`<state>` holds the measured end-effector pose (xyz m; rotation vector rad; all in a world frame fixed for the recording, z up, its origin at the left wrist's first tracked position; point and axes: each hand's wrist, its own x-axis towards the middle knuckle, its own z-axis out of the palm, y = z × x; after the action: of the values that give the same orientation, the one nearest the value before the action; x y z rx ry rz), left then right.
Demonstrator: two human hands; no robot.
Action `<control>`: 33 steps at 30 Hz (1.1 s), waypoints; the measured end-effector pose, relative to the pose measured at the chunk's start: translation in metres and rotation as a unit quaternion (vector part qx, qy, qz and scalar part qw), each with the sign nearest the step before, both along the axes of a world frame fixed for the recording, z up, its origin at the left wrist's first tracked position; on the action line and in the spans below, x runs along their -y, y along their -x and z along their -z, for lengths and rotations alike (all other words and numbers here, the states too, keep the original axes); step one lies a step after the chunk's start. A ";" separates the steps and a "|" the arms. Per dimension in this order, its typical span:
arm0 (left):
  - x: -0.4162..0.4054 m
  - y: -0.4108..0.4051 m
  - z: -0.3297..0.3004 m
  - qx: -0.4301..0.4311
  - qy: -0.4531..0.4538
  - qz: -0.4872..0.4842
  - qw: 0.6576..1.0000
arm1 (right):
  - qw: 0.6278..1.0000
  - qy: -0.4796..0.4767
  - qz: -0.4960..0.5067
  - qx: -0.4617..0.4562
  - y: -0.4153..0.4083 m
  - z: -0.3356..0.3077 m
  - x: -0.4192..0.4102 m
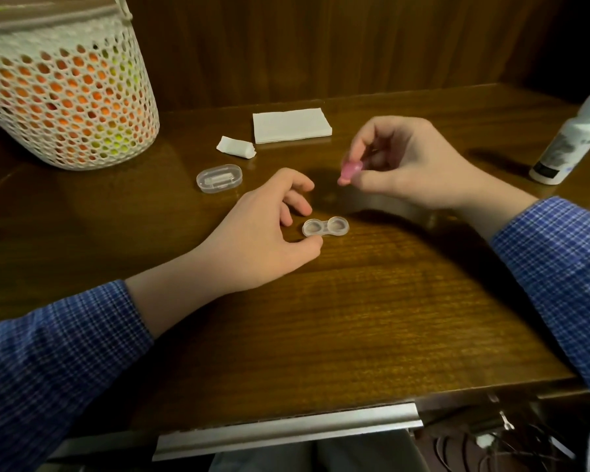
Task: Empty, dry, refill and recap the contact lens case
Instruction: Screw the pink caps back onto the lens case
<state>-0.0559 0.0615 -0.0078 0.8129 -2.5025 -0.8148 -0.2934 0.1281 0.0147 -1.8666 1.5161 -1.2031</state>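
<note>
Fingers [361, 178] of right hand [406, 165] pinching pink cap [349, 170]; left hand [263, 229] loosely curled, thumb touching lens case [325, 227]. Case at 7 o'clock from cap, long axis 9-to-3, both wells uncapped.

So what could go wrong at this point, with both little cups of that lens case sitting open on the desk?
1. The lens case is uncapped; the left hand only touches its edge with the thumb, so a nudge could slide or tip it.
2. The right hand pinches a small pink cap in the air; it might slip and roll off the table.
3. The bottle stands near the table's right edge, beside the right arm, and could be knocked over.
</note>
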 end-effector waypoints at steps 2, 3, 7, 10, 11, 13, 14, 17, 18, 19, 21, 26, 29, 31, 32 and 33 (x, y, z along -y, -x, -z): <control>-0.001 0.000 0.002 -0.004 0.002 -0.001 1.000 | 0.999 -0.018 -0.016 0.034 -0.002 0.001 -0.002; -0.001 0.001 0.002 -0.006 0.002 -0.002 1.000 | 0.998 -0.032 -0.022 0.039 -0.004 0.002 -0.003; 0.001 0.001 0.003 -0.018 0.000 0.001 1.000 | 0.996 -0.076 -0.047 -0.023 -0.006 0.004 -0.006; 0.002 0.001 0.004 -0.020 0.000 0.005 1.000 | 0.993 -0.092 -0.062 -0.031 -0.008 0.002 -0.008; 0.002 0.001 0.004 -0.021 0.001 0.006 1.000 | 0.992 -0.097 -0.070 -0.027 -0.008 0.002 -0.008; 0.002 0.001 0.004 -0.024 0.002 0.006 1.000 | 0.991 -0.103 -0.082 -0.025 -0.009 0.002 -0.009; 0.002 0.001 0.004 -0.026 0.002 0.007 1.000 | 0.990 -0.106 -0.086 -0.026 -0.010 0.003 -0.009; 0.002 0.001 0.003 -0.030 0.004 0.008 1.000 | 0.989 -0.111 -0.092 -0.035 -0.012 0.003 -0.009; 0.001 0.001 0.003 -0.031 0.005 0.007 0.999 | 0.989 -0.113 -0.092 -0.040 -0.012 0.003 -0.009; 0.001 0.001 0.002 -0.032 0.005 0.007 0.999 | 0.988 -0.115 -0.092 -0.046 -0.013 0.003 -0.009; 0.000 0.001 0.002 -0.033 0.006 0.009 0.999 | 0.987 -0.120 -0.091 -0.058 -0.013 0.004 -0.009; 0.000 0.001 0.000 -0.031 0.010 0.011 0.999 | 0.985 -0.126 -0.088 -0.072 -0.015 0.004 -0.009; 0.000 0.001 -0.001 -0.033 0.010 0.010 0.999 | 0.985 -0.122 -0.086 -0.082 -0.016 0.005 -0.009; 0.000 0.001 -0.001 -0.034 0.007 0.009 0.999 | 0.985 -0.122 -0.087 -0.082 -0.017 0.005 -0.009; 0.000 0.001 -0.001 -0.033 0.006 0.008 0.999 | 0.985 -0.123 -0.087 -0.081 -0.017 0.005 -0.010; 0.000 0.001 -0.001 -0.033 0.005 0.008 0.999 | 0.985 -0.123 -0.086 -0.082 -0.018 0.005 -0.010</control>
<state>-0.0565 0.0612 -0.0065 0.7510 -2.4572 -0.8193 -0.2758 0.1380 0.0095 -1.9184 1.4753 -0.7632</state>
